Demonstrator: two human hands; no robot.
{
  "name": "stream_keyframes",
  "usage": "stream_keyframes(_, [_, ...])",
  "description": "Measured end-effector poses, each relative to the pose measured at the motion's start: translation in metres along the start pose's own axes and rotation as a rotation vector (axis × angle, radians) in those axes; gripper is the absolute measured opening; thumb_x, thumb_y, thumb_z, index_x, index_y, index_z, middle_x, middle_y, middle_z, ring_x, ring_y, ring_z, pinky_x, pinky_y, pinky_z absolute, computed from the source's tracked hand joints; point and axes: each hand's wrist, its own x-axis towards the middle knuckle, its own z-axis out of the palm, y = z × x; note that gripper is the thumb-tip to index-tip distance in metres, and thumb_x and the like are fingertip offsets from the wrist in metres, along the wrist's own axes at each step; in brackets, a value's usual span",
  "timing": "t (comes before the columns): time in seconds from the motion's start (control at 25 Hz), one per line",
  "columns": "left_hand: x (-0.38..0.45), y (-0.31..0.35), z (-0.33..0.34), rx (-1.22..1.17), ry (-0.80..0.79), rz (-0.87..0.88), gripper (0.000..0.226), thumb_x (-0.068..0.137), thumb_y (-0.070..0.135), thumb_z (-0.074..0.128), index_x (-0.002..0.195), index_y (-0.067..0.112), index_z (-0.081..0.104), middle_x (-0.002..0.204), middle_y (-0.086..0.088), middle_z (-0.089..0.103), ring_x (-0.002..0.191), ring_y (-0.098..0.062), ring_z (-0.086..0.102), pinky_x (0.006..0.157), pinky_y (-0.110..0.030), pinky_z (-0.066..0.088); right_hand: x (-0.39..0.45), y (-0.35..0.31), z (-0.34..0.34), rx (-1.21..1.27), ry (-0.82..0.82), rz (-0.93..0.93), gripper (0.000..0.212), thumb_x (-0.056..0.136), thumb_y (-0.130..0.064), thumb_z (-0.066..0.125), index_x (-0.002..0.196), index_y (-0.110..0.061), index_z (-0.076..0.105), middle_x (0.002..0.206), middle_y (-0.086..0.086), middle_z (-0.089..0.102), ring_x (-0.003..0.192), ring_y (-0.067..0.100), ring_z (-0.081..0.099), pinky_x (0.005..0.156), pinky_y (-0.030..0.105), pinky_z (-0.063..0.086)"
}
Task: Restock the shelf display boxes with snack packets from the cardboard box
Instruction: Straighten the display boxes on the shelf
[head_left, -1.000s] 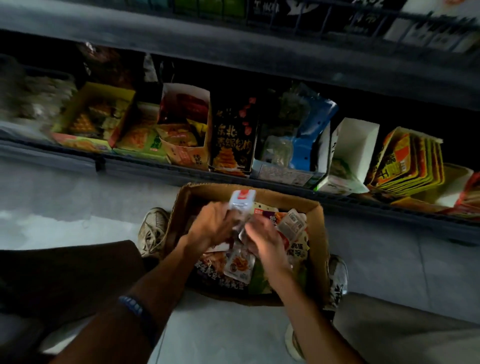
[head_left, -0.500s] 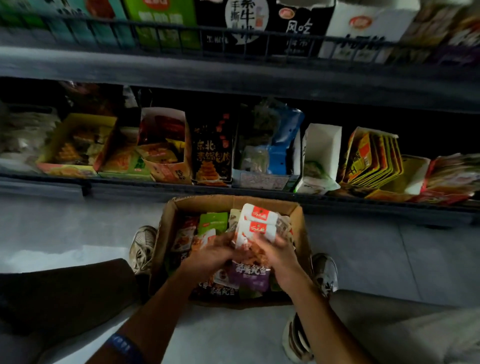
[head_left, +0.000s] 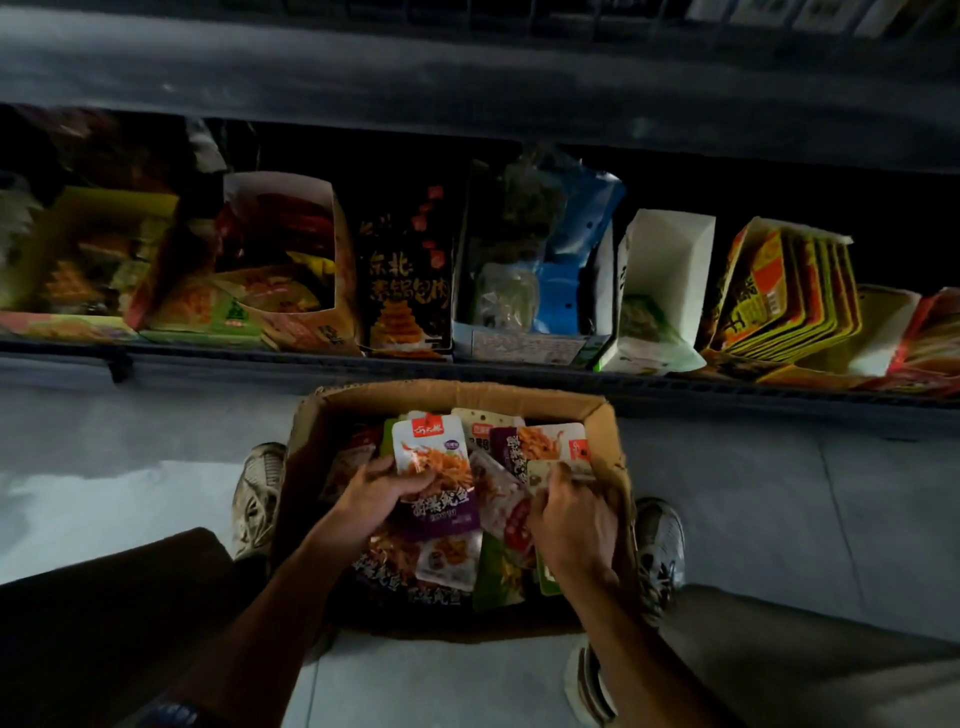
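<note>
Plainly the step in hand is gathering matching packets out of the cardboard box (head_left: 602, 415) before lifting them to the shelf. The left hand (head_left: 371, 499) curls its fingers (head_left: 410, 480) round the lower left edge of a white-and-purple snack packet (head_left: 434, 467), which stands tilted near the middle of the box, its red-tabbed top toward twelve o'clock. The right hand (head_left: 571, 519), at about three o'clock from that packet, digs among the loose packets by the box's right wall, fingers bent onto a pale one; whether it truly grips that packet cannot be told. To do this well, the person would likely square like packets into a flat stack, faces one way, and hold them by the edges so the slick film does not slide or crease. The packets look thin, glossy and limp, with flat sealed rims; the box is matte brown corrugated board with a ragged rim, sitting on the pale floor (head_left: 156, 426) between two worn shoes. At twelve o'clock the dark shelf (head_left: 519, 364) carries stiff printed display boxes, among them a white display box (head_left: 670, 260) that looks nearly empty.
</note>
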Motion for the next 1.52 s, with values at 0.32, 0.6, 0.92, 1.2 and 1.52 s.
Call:
stream_keyframes(0.32, [-0.008,0.002,-0.006,-0.116,0.048,0.013,0.043,0.071,0.020,0.083,0.111,0.008,0.073,0.104,-0.010,0.076,0.096,-0.027,0.072,0.074,-0.031,0.055,0.036,-0.006,-0.003,0.110,-0.418,-0.115,0.088,0.088,-0.044,0.061,0.156,-0.024,0.009,0.163,0.003,0.013,0.149,0.028,0.018,0.121,0.044,0.019])
stream_keyframes(0.6, [-0.024,0.001,-0.009,-0.200,0.080,-0.032,0.040,0.074,0.022,0.082,0.111,0.014,0.068,0.092,-0.007,0.077,0.078,-0.022,0.075,0.062,-0.028,0.058,0.069,-0.004,-0.020,-0.044,-0.481,-0.043,0.077,0.088,-0.031,0.065,0.153,-0.026,0.024,0.158,0.009,0.025,0.142,0.029,0.032,0.115,0.041,0.033])
stream_keyframes(0.92, [-0.045,0.020,-0.003,-0.204,0.101,-0.025,0.042,0.076,0.017,0.082,0.114,0.012,0.064,0.102,-0.008,0.073,0.090,-0.024,0.069,0.066,-0.033,0.053,0.042,-0.006,-0.056,0.110,-0.332,-0.126,0.025,0.088,-0.022,0.066,0.067,-0.032,0.056,0.091,-0.015,0.064,0.091,0.011,0.061,0.079,0.026,0.048])
stream_keyframes(1.2, [-0.082,0.047,-0.004,-0.177,0.134,0.104,0.013,0.088,0.007,0.069,0.098,0.012,0.063,0.093,0.000,0.065,0.097,-0.015,0.068,0.064,-0.028,0.048,0.028,-0.027,-0.144,0.837,-0.191,-0.043,0.015,0.093,-0.013,0.065,0.087,-0.027,0.067,0.089,0.000,0.071,0.068,0.008,0.064,0.064,0.023,0.051])
stream_keyframes(1.52, [-0.133,0.133,0.029,-0.273,-0.236,0.047,0.020,0.085,0.024,0.065,0.097,0.009,0.072,0.089,-0.012,0.076,0.078,-0.029,0.071,0.084,-0.041,0.056,0.015,-0.085,-0.280,0.349,-0.401,-0.576,0.020,0.078,-0.010,0.080,0.085,-0.024,0.069,0.080,-0.017,0.062,0.066,-0.007,0.059,0.061,0.012,0.043])
